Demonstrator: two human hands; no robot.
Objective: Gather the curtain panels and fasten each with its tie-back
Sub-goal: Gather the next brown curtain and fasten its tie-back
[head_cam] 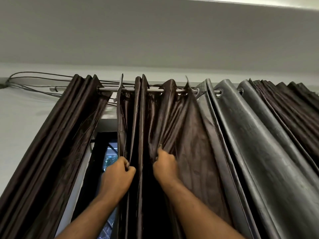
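Pale wall (pixel 20 109) backs everything. Three curtain runs hang on the rod (pixel 155 90). The left brown panel (pixel 57 135) is bunched tight at the rod's left end, the mid brown panel (pixel 181 121) is only partly pleated, and the grey panel (pixel 259 135) at right sits in loose folds w/ more dark folds beyond it. Window (pixel 108 157) shows in the gap btw left and mid panels. Progress looks early: the mid panel is being gathered, no tie-back is in view, and nothing is fastened as far as the shot shows. The grey panel looks untouched, so most of the job is prob. left. L hand (pixel 119 173) is closed round the mid panel's left edge fold. R hand (pixel 165 166) pinches a pleat further right, w/ fabric creasing up from its grip. Both hands sit well below the rod. No containers in shot; the nearest equiv. is the rod threaded thru the eyelets (pixel 218 94). Thin cables (pixel 34 78) loop along the wall by the rod's left end.
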